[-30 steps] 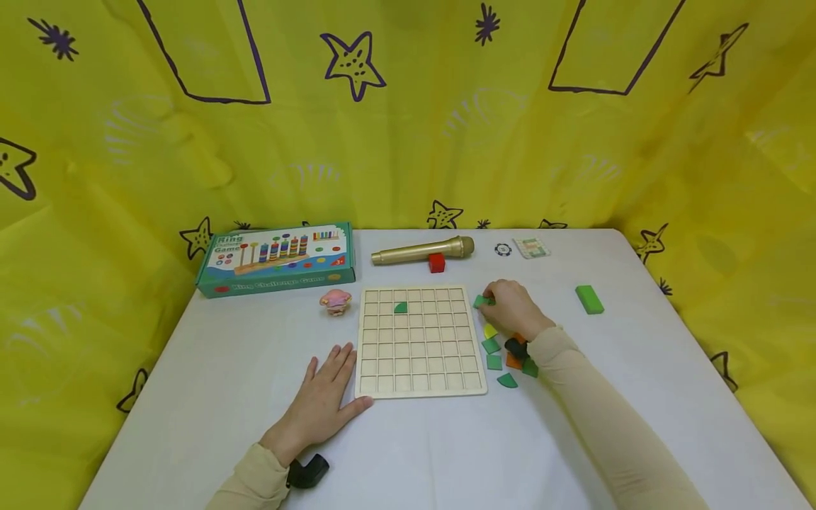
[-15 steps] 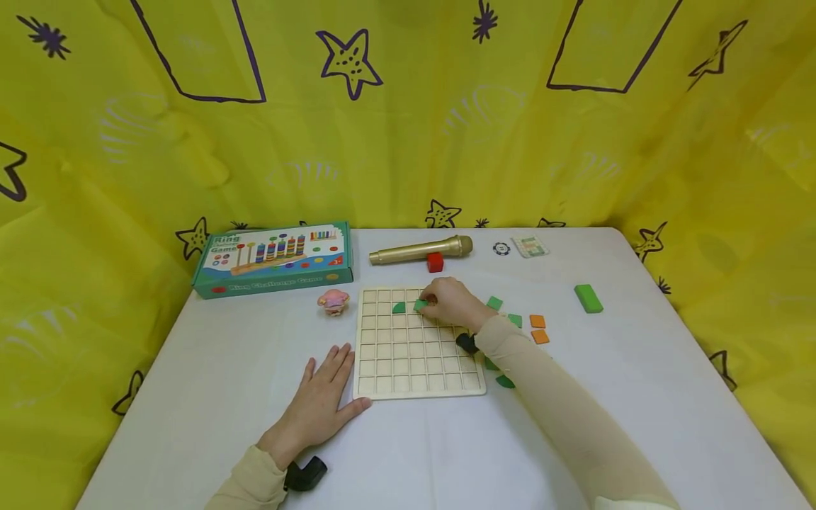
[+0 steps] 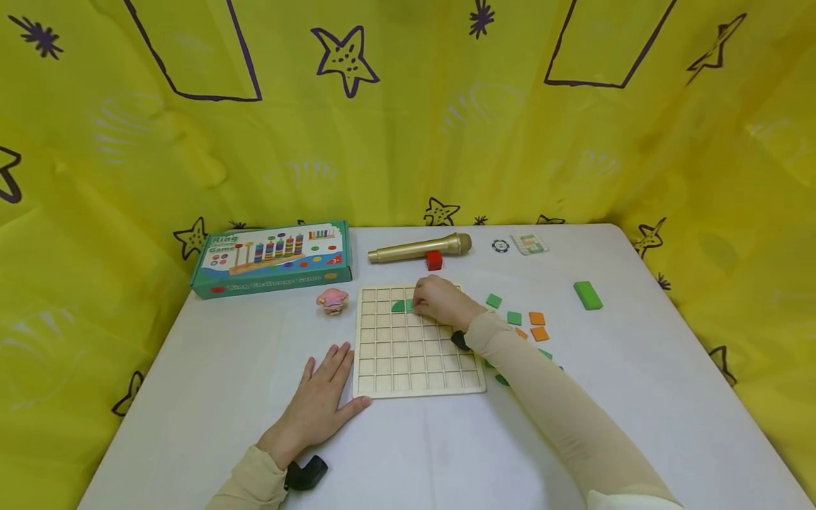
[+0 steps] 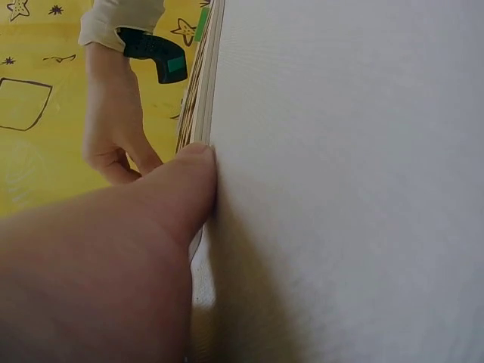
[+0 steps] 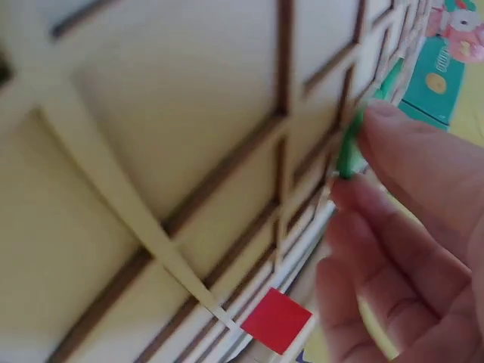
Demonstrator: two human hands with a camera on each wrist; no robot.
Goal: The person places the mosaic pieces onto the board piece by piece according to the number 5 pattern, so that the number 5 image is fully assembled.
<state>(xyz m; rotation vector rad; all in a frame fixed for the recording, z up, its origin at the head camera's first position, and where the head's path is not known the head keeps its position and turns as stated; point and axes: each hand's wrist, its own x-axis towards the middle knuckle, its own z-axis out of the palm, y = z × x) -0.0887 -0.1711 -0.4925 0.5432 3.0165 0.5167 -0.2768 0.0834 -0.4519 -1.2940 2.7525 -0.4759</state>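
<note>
A pale wooden grid board [image 3: 416,365] lies on the white table. My right hand [image 3: 444,300] is over its upper rows and pinches a small green tile [image 5: 350,147] between thumb and finger. That tile is at the cell just right of a green quarter-circle tile [image 3: 398,306], which sits in the second row from the top. My left hand [image 3: 319,405] rests flat at the board's left side, fingers spread. In the left wrist view its thumb [image 4: 193,170] touches the board's edge near the front corner.
Right of the board lie several loose tiles, among them a green square [image 3: 494,301] and an orange square [image 3: 537,319]; my right forearm hides some. Farther back are a game box [image 3: 274,258], pink figurine [image 3: 333,301], gold microphone [image 3: 417,249], red cube [image 3: 434,261] and green block [image 3: 588,295].
My right hand has carried the green tile from the pile at the right onto the board, then slightly left, up to the quarter-circle tile. The left hand has stayed in place.
</note>
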